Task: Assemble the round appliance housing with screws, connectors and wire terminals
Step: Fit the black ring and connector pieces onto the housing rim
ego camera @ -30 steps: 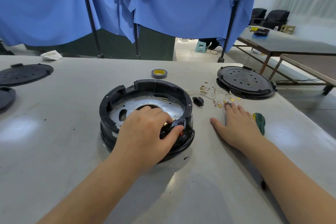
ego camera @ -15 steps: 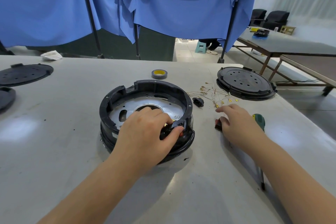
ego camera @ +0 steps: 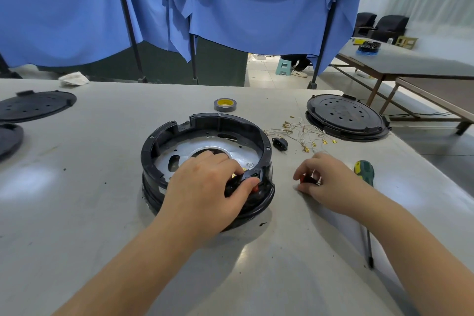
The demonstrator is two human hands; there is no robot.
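I see a smooth grey table (ego camera: 77, 213) carrying the round black plastic housing (ego camera: 205, 136) at its centre, a shiny metal plate inside. My left hand (ego camera: 205, 187) curls over its near rim, gripping a black fitting. My right hand (ego camera: 331, 182) pinches a small black-and-red connector (ego camera: 307, 179) just beside the housing.

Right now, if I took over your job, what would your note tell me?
Left hand grips the near-right rim of the round black plastic housing, at a black-and-red part. Right hand pinches a small black-and-red part on the grey table. Thin wires with brass terminals and a small black socket lie loose beyond it; the green-handled screwdriver lies to its right. Still to do: wires, socket, screws.
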